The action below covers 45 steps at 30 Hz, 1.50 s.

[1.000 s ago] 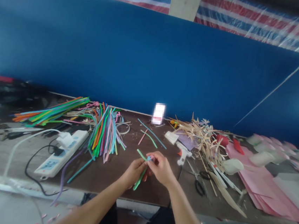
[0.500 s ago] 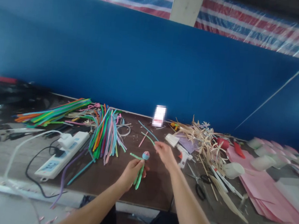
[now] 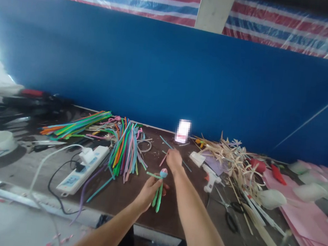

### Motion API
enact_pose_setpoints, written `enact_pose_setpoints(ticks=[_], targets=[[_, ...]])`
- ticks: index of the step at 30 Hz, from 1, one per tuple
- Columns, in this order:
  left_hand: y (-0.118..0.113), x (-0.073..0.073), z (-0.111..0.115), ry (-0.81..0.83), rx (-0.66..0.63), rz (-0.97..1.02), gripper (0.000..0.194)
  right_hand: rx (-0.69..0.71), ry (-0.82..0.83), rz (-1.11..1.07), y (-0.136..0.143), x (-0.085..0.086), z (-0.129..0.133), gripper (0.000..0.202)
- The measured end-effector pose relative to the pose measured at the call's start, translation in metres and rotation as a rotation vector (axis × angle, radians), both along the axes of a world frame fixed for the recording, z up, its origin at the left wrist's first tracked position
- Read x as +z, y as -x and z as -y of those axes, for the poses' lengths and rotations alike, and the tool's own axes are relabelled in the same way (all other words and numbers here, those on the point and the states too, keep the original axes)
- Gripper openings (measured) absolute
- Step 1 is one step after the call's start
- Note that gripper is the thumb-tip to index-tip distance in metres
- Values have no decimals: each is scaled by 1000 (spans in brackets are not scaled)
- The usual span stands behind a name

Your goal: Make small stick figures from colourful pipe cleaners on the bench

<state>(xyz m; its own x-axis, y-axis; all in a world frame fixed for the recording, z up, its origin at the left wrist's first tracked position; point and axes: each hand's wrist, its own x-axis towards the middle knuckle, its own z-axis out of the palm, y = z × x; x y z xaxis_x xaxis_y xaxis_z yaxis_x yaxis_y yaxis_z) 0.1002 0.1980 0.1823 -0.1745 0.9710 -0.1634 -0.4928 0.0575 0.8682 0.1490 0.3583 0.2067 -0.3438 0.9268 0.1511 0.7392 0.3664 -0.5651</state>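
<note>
Pinched in my left hand is a pipe-cleaner flower with a round pink and blue head. Its green pipe-cleaner stems hang below my fingers, and one green arm sticks out left. My right hand is low over the tabletop ahead, fingers curled around a short green pipe cleaner; only its tip shows. Under that hand runs a thin blue pipe cleaner, and a short pink pipe cleaner lies just left of the fingers.
Bundled coloured pipe cleaners lie left, behind a white power strip with cords. To the right are a glue gun, black-handled scissors, straw-coloured stars and pink sheets. A bright, blurred upright rectangle stands against the blue wall.
My right hand has moved left over the green pipe cleaner, covering most of it. My left hand keeps hold of the flower. The whole view has shifted somewhat.
</note>
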Motion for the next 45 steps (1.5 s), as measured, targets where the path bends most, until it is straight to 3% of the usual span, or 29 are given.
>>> enact_pose_setpoints(ticks=[5, 9, 11, 14, 17, 21, 29, 45], targets=[[0, 1, -2, 28, 20, 27, 32, -5, -39, -124, -28, 21, 8, 11], [-1, 6, -5, 91, 81, 73, 29, 10, -39, -282, -70, 40, 45, 15], [-4, 8, -8, 117, 106, 130, 24, 41, 15, -354, -85, 36, 74, 17], [-12, 10, -13, 99, 81, 227, 17, 92, 252, -589, -93, 17, 114, 11], [-22, 12, -14, 81, 58, 264, 14, -14, 221, -656, -92, -2, 131, 10], [-27, 14, -10, 59, 6, 300, 11, -124, 264, -740, -89, -9, 129, 15], [-25, 15, -4, 51, -52, 327, 18, -124, 372, -800, -84, -3, 131, 21], [-28, 19, -3, 76, -11, 340, 20, -108, 285, -741, -85, 2, 130, 12]])
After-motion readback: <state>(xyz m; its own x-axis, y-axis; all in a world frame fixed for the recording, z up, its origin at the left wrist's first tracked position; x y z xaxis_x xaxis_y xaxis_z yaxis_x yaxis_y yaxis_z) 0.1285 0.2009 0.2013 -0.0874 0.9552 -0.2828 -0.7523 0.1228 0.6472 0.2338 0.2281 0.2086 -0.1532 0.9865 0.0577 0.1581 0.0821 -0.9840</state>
